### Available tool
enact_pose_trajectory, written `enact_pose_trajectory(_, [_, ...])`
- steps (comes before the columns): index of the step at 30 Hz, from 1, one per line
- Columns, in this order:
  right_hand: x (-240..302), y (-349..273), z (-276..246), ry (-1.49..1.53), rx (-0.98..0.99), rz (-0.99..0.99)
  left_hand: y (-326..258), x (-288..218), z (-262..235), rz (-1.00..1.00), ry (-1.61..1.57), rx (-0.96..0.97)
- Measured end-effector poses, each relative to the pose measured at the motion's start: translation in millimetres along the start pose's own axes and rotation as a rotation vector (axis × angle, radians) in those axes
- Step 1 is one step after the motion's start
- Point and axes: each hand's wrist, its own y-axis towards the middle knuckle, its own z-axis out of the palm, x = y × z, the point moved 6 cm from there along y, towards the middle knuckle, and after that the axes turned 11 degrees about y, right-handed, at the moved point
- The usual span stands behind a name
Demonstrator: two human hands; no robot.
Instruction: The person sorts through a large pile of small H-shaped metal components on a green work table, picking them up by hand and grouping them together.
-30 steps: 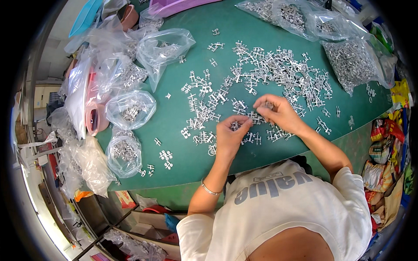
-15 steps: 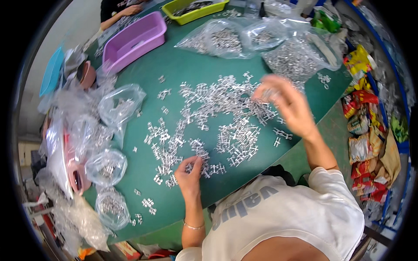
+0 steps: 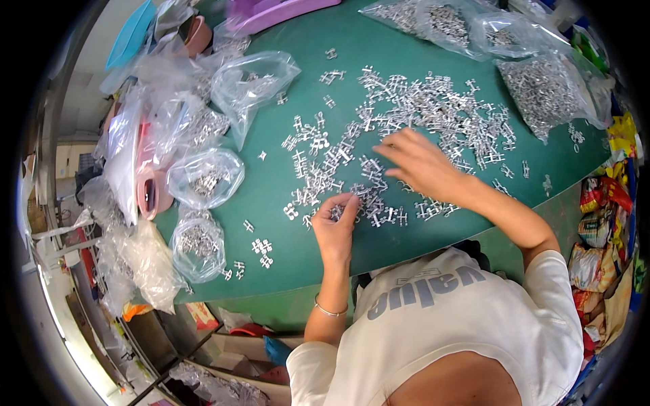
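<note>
Small silver metal parts [image 3: 406, 115] lie scattered in a broad heap across the green table [image 3: 284, 210], and I use that heap as my landmark. At its near edge my left hand [image 3: 335, 220] sits with fingers curled inward, thumb and fingertips pinched around a few of the parts. My right hand [image 3: 420, 162] hovers over the middle of the heap, palm down and fingers spread loosely; I cannot tell whether it holds anything underneath.

Left of the heap, clear plastic bags crowd the table edge: one open bag [image 3: 254, 84] lies just beside the heap's far-left fringe, a rounder bag [image 3: 206, 177] with a few parts inside sits nearer me, and another small bag [image 3: 196, 243] lies below that. A pink roll of tape [image 3: 150, 193] rests among them, partly covered by plastic. A small cluster of loose parts [image 3: 261, 247] lies apart from the heap, between it and the lowest bag.

Beyond the heap, on its far-right side, larger filled bags [image 3: 542, 88] press against its rim. A purple tray [image 3: 284, 10] stands at the far edge, well apart from the heap.
</note>
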Motion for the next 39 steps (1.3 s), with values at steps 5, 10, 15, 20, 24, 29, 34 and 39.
enact_pose_trajectory(5, [-14.8,4.9,30.5,-0.066,0.036,0.042,-1.7,1.4,-1.2,-0.043,-0.106,0.009])
enact_pose_trajectory(10, [-36.7,-11.7,17.9,0.628,-0.126,0.487,1.2,0.6,3.7,-0.065,-0.185,0.075])
enact_pose_trajectory(15, [-25.9,-22.0,40.5,1.746,-0.217,0.731,-2.2,-11.9,15.4,0.06,-0.135,0.051])
enact_pose_trajectory(20, [-17.1,-26.1,65.7,1.851,-0.103,0.892,-6.7,-26.4,28.8,0.17,-0.155,0.18])
enact_pose_trajectory(24, [-18.4,-28.9,65.6,2.272,-0.135,1.03,-0.6,-12.4,19.9,0.0,-0.496,0.345])
enact_pose_trajectory(29, [-29.8,-32.5,52.5,2.17,-0.349,1.134,1.3,-4.7,18.2,-0.273,-1.185,0.468])
enact_pose_trajectory(34, [-36.4,-26.0,22.4,1.746,-0.166,0.774,-5.5,1.9,17.7,-0.418,-1.235,0.319])
enact_pose_trajectory(39, [-35.1,-25.0,17.6,1.998,-0.298,0.952,-4.8,24.9,7.0,-0.144,-1.396,0.785])
